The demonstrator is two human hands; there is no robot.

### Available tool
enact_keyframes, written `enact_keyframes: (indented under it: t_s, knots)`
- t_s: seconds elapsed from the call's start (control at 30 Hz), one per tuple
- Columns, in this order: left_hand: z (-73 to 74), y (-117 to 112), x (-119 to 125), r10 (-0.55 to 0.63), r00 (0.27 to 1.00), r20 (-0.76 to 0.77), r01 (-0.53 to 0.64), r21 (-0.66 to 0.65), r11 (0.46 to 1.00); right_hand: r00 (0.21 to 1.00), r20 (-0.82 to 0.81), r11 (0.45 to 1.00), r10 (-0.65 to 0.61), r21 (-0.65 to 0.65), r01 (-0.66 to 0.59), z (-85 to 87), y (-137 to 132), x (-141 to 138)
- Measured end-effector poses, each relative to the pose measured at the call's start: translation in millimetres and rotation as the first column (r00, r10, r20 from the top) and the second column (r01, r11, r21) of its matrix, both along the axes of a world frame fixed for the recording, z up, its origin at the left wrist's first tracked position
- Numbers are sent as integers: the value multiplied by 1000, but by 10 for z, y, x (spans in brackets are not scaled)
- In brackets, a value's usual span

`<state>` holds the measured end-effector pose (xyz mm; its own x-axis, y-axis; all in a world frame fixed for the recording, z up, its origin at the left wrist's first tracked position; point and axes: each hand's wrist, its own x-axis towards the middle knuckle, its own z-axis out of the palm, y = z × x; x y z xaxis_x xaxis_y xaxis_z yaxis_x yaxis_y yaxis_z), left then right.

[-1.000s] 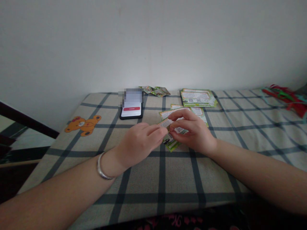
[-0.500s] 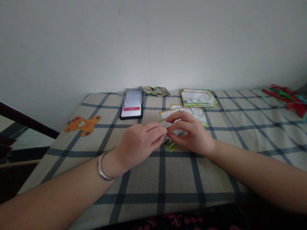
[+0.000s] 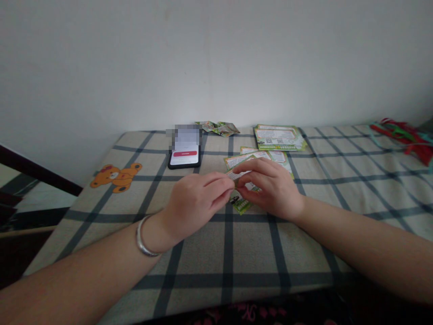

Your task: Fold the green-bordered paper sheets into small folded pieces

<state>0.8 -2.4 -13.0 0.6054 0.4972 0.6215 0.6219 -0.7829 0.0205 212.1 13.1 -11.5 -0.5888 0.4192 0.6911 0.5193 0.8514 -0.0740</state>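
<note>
My left hand (image 3: pixel 201 196), with a silver bangle (image 3: pixel 145 239) on its wrist, is closed with fingers and thumb pressed together. Its fingertips meet those of my right hand (image 3: pixel 267 185), which is also pinched, its fingers curved. Whatever lies between the fingertips is hidden or too small to make out. Below the right hand, several green-and-white printed cards (image 3: pixel 241 207) lie overlapping on the checked tablecloth (image 3: pixel 203 262), partly covered by it.
A phone (image 3: pixel 185 158) with a lit screen lies beyond my left hand. Crumpled green wrappers (image 3: pixel 225 129) sit by the wall, and a stack of similar cards (image 3: pixel 280 140) is to their right. Red and green strips (image 3: pixel 406 137) lie far right. A bear picture (image 3: pixel 117 178) is at the left.
The fingertips of both hands have shifted very slightly to the left, still touching. The cards and phone lie as before.
</note>
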Motion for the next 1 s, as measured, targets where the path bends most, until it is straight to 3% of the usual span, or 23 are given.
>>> enact_keyframes:
  t_s: [0.43, 0.7, 1.0]
  knots:
    - [-9, 33, -3, 46, 998, -43, -45, 25, 999, 998, 63, 992, -22, 124, 14, 1, 4, 56]
    - [23, 8, 6, 85, 987, -135, -67, 135, 989, 987, 147, 971, -58, 237, 21, 15, -6, 48]
    - [9, 18, 9, 71, 995, -75, -65, 76, 995, 995, 89, 974, -49, 225, 28, 15, -8, 42]
